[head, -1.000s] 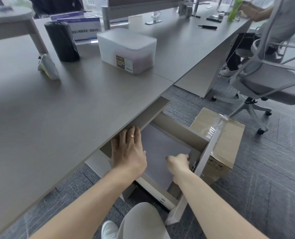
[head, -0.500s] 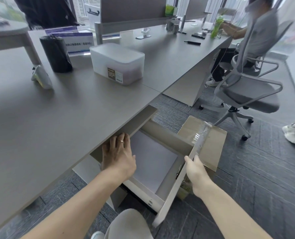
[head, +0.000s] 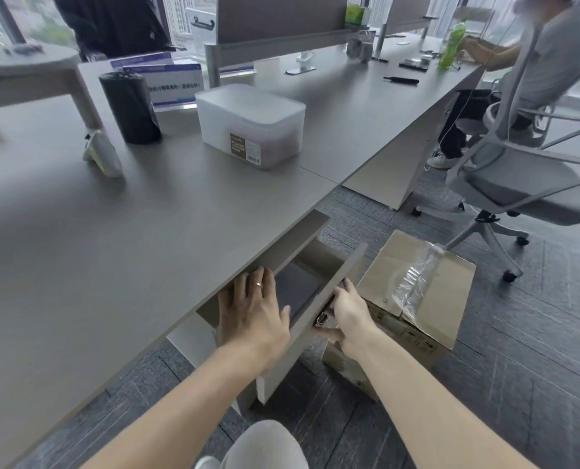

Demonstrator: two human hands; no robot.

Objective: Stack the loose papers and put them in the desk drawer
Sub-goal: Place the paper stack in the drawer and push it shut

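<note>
Closing the desk drawer (head: pixel 302 292): now only a narrow gap under the desk (head: pixel 146 248) edge, far less open than half a second ago, when most of the floor was exposed. Papers (head: pixel 295 289) lying flat inside as a grey sheet on the drawer floor, partly visible through the gap (edges hard to make out, count unknown). Left hand (head: pixel 251 309) flat, fingers together, palm down over the near side of the drawer, fingertips tucked under the desk lip; roughly same spot as earlier. Right hand (head: pixel 349 313) spread against the outside of the drawer front (head: pixel 329 299), thumb low near the lock (head: pixel 321 319), fingers up near the top edge; pushing, not gripping. Half a second ago on the front's edge farther out; a second ago inside the drawer.

Judgement: stacking and stowing done, closing is the last step, nearly finished. Risk: left fingers in the closing gap, need pulling out first.

Outward: cardboard box (head: pixel 414 292) on the floor just beside the drawer front, now clear of it. Plastic container (head: pixel 251 126) and black cylinder (head: pixel 129 108) on the desk, unmoved. Office chair (head: pixel 519 184) well apart, seated person (head: pixel 519 72) beyond. View shifted with the head.
</note>
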